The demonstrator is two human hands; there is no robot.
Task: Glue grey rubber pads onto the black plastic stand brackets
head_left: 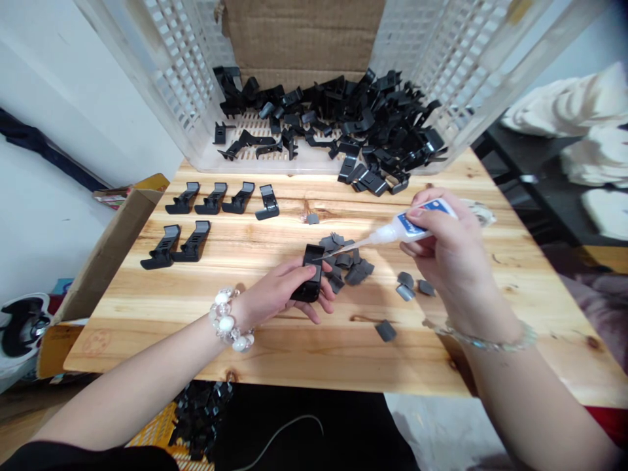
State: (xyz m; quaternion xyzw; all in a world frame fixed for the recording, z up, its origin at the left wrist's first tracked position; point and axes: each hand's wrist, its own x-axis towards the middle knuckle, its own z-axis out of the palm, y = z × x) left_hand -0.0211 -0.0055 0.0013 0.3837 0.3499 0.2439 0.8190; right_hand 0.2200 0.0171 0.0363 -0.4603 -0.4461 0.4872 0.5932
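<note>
Held between thumb and fingers of my left hand (289, 284) is a black plastic bracket (313, 271), raised just over the tabletop. My right hand (449, 252) grips a white glue bottle (409, 224) with a blue label. The bottle's long thin nozzle points left and down, its tip at the upper part of the bracket. Beneath and right of the bracket lies a loose pile of small dark grey pads (358, 269). A few more pads (406, 286) lie below my right hand, and a single pad (386, 330) rests nearer the front edge.
Several black brackets (193, 241) stand in two rows on the left of the wooden table (294, 353). Behind, a white plastic crate (189, 140) lies on its side, with many black brackets (363, 118) spilling out. An open cardboard box (112, 248) is beyond the left edge.
</note>
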